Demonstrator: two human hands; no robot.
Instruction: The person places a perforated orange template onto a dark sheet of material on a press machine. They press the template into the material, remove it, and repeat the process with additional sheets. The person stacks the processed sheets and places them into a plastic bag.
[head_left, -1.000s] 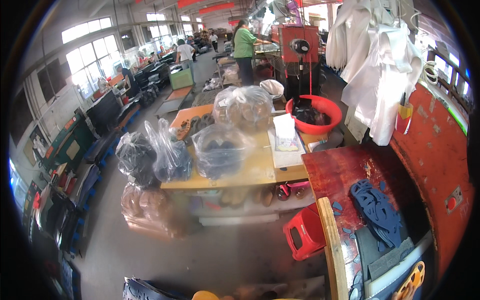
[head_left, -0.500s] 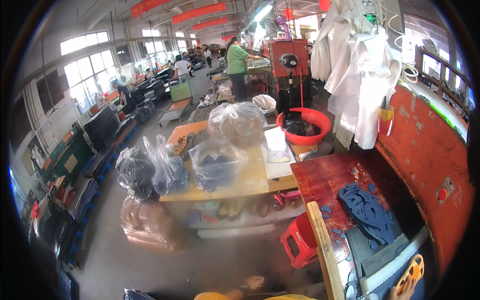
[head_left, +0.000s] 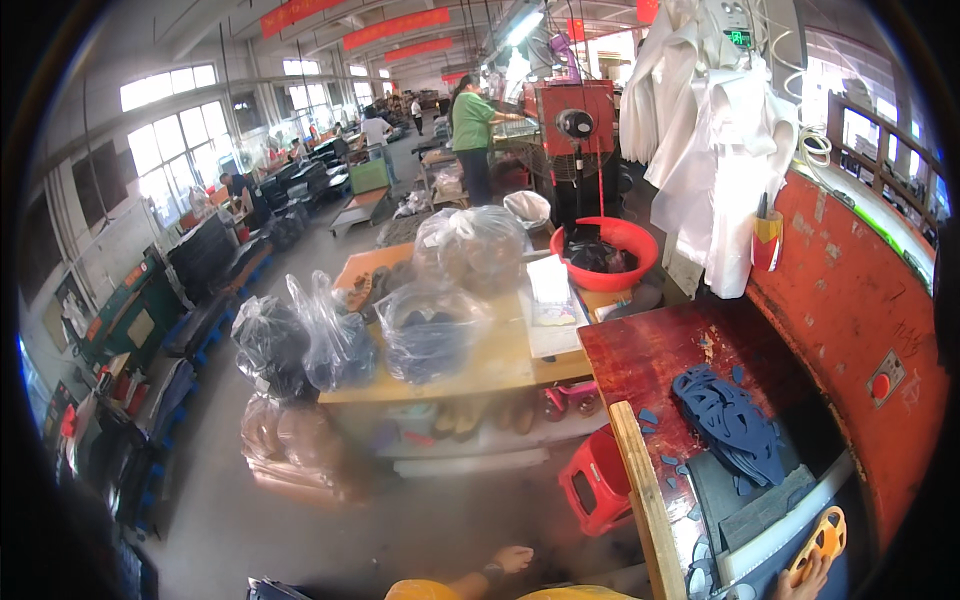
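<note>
At the lower right, the fingers of my right hand (head_left: 808,580) are closed on the near end of an orange cutting die (head_left: 823,541), shoe-shaped with holes through it. The die sits over blue sheet material (head_left: 768,578), beside a long white strip (head_left: 785,535). My left hand (head_left: 514,559) hangs low at the bottom middle, a dark band at its wrist. It holds nothing, and its fingers look loosely extended. Past the die, blue cut-out shoe pieces (head_left: 730,420) lie in a pile on a worn red tabletop (head_left: 640,345), with small blue offcuts (head_left: 649,417) about them.
An orange machine panel (head_left: 830,290) with a red button bounds the right side. A wooden bar (head_left: 645,500) edges the red table, near a red stool (head_left: 592,480). Ahead, a yellow table (head_left: 500,365) bears bagged goods and a red basin (head_left: 620,240). Another person (head_left: 470,125) stands beyond.
My left hand has moved slightly right and up. My right hand keeps its grip on the die, nearly still. The view has shifted a little, and a distant person in white has moved.
</note>
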